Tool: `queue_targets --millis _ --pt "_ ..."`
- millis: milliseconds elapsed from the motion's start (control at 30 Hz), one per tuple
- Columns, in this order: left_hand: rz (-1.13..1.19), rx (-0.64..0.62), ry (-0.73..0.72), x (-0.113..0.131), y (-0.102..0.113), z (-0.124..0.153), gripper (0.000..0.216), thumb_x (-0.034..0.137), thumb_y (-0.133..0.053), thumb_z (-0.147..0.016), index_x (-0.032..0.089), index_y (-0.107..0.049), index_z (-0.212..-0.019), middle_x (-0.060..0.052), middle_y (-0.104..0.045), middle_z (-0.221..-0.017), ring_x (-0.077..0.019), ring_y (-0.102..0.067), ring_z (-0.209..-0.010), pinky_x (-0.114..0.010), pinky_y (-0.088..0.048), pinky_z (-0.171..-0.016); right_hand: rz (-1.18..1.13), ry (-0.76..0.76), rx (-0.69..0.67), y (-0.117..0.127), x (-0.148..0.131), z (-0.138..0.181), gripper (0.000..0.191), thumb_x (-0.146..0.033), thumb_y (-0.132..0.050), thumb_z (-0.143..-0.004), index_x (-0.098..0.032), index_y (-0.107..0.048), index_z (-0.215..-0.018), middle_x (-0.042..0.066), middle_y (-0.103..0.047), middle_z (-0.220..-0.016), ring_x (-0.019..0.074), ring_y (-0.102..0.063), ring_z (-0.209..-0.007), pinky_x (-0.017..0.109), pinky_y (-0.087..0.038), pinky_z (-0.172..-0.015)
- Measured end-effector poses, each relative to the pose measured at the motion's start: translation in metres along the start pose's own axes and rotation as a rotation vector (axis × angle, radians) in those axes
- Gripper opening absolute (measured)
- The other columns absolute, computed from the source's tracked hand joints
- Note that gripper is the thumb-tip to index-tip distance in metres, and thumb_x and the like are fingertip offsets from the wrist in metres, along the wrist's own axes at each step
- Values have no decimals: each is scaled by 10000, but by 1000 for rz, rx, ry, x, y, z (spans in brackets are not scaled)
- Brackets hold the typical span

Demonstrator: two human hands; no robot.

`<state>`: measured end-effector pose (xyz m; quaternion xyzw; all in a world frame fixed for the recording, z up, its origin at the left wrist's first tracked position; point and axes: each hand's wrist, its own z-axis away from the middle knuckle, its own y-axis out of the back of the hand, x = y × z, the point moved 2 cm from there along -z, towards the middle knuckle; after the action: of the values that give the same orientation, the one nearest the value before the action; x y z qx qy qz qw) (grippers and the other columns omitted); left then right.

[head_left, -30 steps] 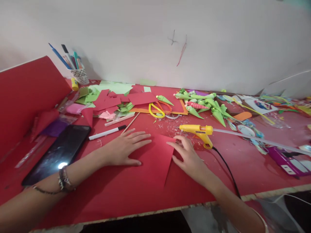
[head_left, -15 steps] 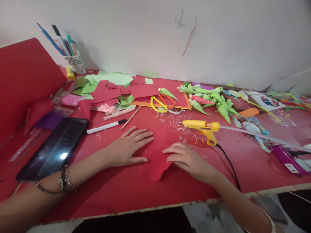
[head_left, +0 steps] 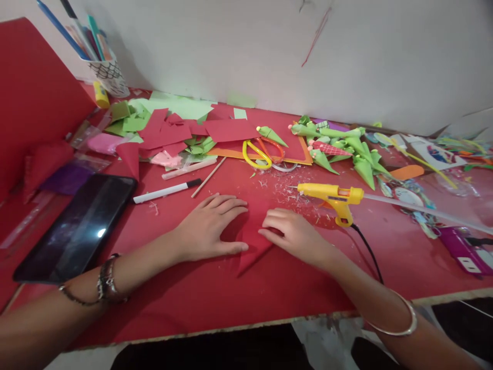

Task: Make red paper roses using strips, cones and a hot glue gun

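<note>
A piece of red paper (head_left: 254, 241), hard to tell from the red tabletop, lies between my hands with its near edge folded into a slanting line. My left hand (head_left: 210, 226) rests flat on the left, fingers stretched and thumb apart, the thumb tip at the paper's left side. On the right, my right hand (head_left: 295, 234) pinches the paper's right edge between thumb and curled fingers. A yellow glue gun (head_left: 329, 195) with a long glue stick lies just beyond my right hand. Past my left hand are a white marker (head_left: 165, 191) and a thin wooden stick (head_left: 208, 178).
A black phone (head_left: 77, 226) lies at left. Red paper scraps (head_left: 165, 131), yellow-handled scissors (head_left: 256, 154) and green paper cones (head_left: 354, 146) line the back. A pen cup (head_left: 110, 77) stands by the wall. A purple device (head_left: 466, 249) lies at right; the glue gun's cord (head_left: 370, 252) runs to the front edge.
The paper's lifted right corner has folded over, its near edge now a straight slant. My right hand has closed in on it and my left thumb has moved nearer. The view has tilted down.
</note>
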<state>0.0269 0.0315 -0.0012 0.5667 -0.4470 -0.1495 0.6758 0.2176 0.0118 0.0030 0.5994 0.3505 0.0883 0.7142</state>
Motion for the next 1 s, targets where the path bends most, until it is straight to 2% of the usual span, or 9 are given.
queue_targets --millis 233,433,733,1000 --pt "-54 57 6 -1 -9 -1 704 576 -483 -725 206 -297 -1294 -79 -453 -1268 -260 -362 -1180 -433 -218 -1011 -19 -68 59 -2 0 -3 250 -335 -423 -868 -173 -542 -721 13 -547 -694 134 -498 -677 239 -362 -633" --pt "-75 63 3 -1 -7 -1 710 570 -489 -727 192 -290 -1295 -92 -461 -1252 -263 -369 -1170 -424 -243 -996 -38 -91 142 -5 3 -6 226 -330 -453 -852 -177 -534 -705 3 -529 -660 126 -476 -649 230 -345 -609" --pt "-61 63 8 -3 -9 0 805 616 -478 -705 191 -206 -1332 -98 -419 -1298 -265 -349 -1190 -419 -222 -1009 -53 -106 149 -8 3 -7 232 -313 -438 -858 -179 -521 -687 6 -536 -664 128 -483 -655 236 -346 -627" --pt "-68 48 6 -4 -10 0 851 643 -487 -678 178 -211 -1335 -103 -413 -1298 -270 -327 -1201 -429 -203 -1020 -60 -126 172 -13 5 -7 214 -300 -436 -858 -180 -490 -689 6 -531 -675 130 -488 -662 240 -344 -636"
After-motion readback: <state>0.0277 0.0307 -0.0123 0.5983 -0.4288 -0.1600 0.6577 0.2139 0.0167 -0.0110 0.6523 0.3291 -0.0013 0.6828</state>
